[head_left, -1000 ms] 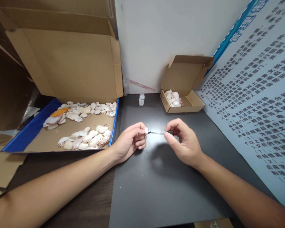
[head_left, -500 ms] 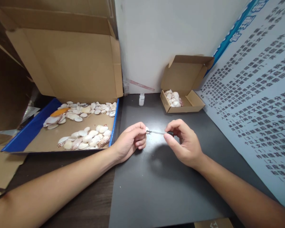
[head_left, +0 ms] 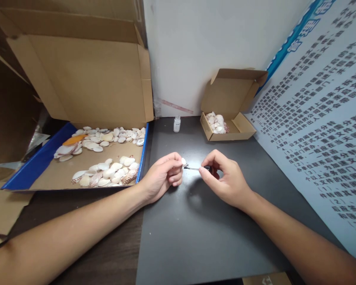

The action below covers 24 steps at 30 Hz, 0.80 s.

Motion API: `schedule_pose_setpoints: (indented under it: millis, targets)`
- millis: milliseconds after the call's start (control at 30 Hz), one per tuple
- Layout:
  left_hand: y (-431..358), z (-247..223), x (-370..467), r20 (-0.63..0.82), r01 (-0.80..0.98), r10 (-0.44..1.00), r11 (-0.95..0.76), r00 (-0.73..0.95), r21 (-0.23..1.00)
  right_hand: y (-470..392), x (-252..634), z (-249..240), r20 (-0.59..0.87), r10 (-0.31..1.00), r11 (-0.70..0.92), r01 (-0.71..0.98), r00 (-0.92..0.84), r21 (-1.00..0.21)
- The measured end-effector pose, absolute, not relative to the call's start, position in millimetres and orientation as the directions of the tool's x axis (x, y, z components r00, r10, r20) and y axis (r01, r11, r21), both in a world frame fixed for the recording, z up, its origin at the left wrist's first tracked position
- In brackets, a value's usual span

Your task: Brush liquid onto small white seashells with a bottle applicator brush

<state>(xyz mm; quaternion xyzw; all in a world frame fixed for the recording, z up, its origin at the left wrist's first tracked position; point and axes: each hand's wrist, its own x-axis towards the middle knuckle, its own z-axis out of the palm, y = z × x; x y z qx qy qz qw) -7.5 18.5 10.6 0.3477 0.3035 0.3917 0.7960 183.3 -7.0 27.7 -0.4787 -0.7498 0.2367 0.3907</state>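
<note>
Between its thumb and fingers my left hand pinches a small white shell above the dark grey mat. My right hand grips a thin metal tool with a dark handle, partly hidden by the fingers. The tool's tip points left and lies at or just below the shell; whether it touches is too small to tell. Farther back stands a small clear bottle with a white label, upright near the wall.
On the left, an open box with a blue rim holds many shells and an orange piece. A small open cardboard box with shells stands at the back right. A printed sheet rises along the right.
My right hand has moved slightly left, its fingers now nearer the tool's tip end. The small shell at my left fingertips shows more. Boxes and bottle are unchanged.
</note>
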Motion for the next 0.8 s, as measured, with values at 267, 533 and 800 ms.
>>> schedule_pose_setpoints:
  millis: [267, 533, 800]
  targets:
    - [19.4, 8.0, -7.2, -0.208, -0.416, 0.832, 0.455, 0.515, 0.788, -9.2, 188.4, 21.5, 0.467, 0.872, 0.483, 0.425, -0.149, -0.766]
    - [18.9, 9.8, -7.0, -0.215, -0.411, 0.836, 0.453, 0.505, 0.791, -6.9, 184.4, 23.7, 0.305, 0.924, 0.383, 0.526, -0.232, -0.76]
    - [18.8, 9.1, -6.6, -0.212, -0.415, 0.834, 0.454, 0.509, 0.788, -8.3, 186.2, 22.8, 0.425, 0.894, 0.441, 0.459, -0.146, -0.771]
